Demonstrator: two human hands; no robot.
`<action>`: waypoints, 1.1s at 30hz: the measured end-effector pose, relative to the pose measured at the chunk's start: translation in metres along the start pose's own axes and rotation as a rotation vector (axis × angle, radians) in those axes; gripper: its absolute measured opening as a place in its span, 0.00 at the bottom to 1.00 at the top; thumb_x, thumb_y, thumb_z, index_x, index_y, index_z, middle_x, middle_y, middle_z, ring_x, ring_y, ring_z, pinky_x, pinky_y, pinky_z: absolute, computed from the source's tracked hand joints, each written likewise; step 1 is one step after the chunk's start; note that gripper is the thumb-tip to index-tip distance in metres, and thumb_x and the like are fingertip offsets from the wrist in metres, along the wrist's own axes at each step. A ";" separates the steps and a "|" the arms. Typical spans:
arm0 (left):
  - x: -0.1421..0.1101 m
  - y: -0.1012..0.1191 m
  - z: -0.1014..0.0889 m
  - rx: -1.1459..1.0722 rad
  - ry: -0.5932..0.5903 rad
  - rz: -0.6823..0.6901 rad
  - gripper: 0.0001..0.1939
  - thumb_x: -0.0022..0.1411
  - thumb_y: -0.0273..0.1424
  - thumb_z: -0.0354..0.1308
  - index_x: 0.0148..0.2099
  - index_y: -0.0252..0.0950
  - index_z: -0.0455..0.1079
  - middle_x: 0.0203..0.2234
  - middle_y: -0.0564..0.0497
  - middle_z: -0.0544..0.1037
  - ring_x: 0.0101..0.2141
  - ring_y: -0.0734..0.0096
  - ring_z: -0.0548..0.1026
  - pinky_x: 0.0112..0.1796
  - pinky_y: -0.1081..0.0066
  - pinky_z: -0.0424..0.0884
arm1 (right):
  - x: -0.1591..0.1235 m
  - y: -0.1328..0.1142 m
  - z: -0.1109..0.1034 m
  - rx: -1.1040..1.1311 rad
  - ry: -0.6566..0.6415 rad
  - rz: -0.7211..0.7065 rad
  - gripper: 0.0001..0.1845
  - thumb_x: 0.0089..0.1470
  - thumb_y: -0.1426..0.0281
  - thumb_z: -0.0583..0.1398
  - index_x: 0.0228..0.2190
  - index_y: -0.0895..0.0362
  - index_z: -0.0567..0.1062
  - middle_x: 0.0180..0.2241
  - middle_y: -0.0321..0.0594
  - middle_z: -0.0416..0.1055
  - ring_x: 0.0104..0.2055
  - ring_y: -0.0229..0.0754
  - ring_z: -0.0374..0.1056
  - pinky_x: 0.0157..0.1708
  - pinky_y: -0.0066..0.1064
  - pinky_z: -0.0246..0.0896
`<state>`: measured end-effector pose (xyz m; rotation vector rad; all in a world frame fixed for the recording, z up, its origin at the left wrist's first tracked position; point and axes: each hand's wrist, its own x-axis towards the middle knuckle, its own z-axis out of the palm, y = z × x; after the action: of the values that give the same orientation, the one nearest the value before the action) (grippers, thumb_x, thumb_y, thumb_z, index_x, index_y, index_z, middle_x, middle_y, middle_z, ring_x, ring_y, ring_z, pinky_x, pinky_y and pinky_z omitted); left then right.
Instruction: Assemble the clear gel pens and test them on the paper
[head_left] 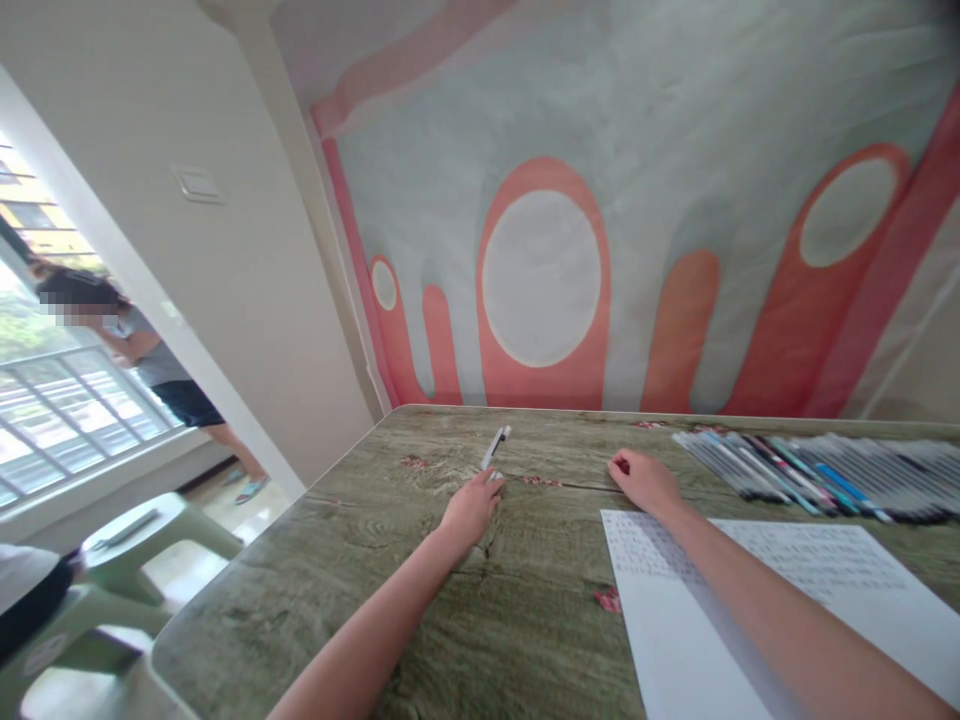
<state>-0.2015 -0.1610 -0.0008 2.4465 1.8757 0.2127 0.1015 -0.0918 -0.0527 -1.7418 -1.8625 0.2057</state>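
Observation:
My left hand [471, 507] rests near the middle of the table, its fingers closed at the near end of a white and black pen [494, 447]. The pen points away toward the wall. A small pale piece shows at the fingertips, too small to make out. To the right, my right hand [646, 480] lies on the table with its fingers curled in, and nothing shows in them. Its forearm crosses a sheet of paper [679, 640] with rows of handwriting along the top, hiding part of it.
A row of many pens [817, 475] lies side by side at the right rear of the wood-patterned table [300, 590]. Behind it stands a wall with a red and grey mural [540, 385]. Green stools [161, 535] are at the left, and a person [161, 360] stands by the window.

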 end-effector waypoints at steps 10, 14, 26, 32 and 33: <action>0.002 0.020 0.016 0.002 0.080 0.210 0.17 0.59 0.22 0.44 0.49 0.35 0.65 0.48 0.48 0.67 0.48 0.72 0.64 0.51 0.72 0.57 | 0.001 0.002 0.003 0.013 -0.007 -0.007 0.11 0.48 0.63 0.53 0.26 0.54 0.73 0.27 0.37 0.72 0.27 0.37 0.64 0.21 0.25 0.44; 0.011 0.039 0.022 -0.065 0.122 0.279 0.17 0.60 0.23 0.41 0.48 0.36 0.65 0.47 0.48 0.69 0.47 0.72 0.65 0.50 0.72 0.59 | 0.002 0.002 0.003 0.002 -0.005 -0.017 0.11 0.49 0.62 0.53 0.26 0.54 0.73 0.27 0.37 0.72 0.27 0.37 0.64 0.22 0.25 0.44; 0.050 0.111 0.037 -0.077 0.110 0.301 0.16 0.57 0.22 0.43 0.44 0.33 0.67 0.46 0.45 0.69 0.45 0.67 0.66 0.49 0.67 0.58 | 0.001 0.004 0.001 0.016 -0.030 -0.050 0.11 0.49 0.62 0.53 0.26 0.54 0.73 0.26 0.36 0.71 0.27 0.37 0.64 0.22 0.25 0.44; 0.052 0.110 0.043 -0.175 0.148 0.275 0.17 0.58 0.24 0.44 0.46 0.36 0.67 0.48 0.47 0.68 0.46 0.68 0.64 0.50 0.67 0.57 | -0.004 -0.004 -0.004 -0.009 -0.004 -0.127 0.11 0.50 0.64 0.52 0.27 0.54 0.72 0.28 0.36 0.71 0.28 0.36 0.64 0.24 0.25 0.47; 0.051 0.108 0.044 -0.212 0.162 0.267 0.17 0.57 0.25 0.45 0.47 0.37 0.67 0.48 0.48 0.68 0.47 0.68 0.64 0.50 0.67 0.57 | -0.005 -0.006 -0.005 -0.015 0.000 -0.147 0.11 0.51 0.64 0.52 0.28 0.54 0.72 0.29 0.36 0.70 0.29 0.36 0.64 0.25 0.25 0.48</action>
<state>-0.0788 -0.1383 -0.0264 2.5871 1.4784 0.6052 0.0992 -0.0987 -0.0474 -1.6059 -1.9866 0.1344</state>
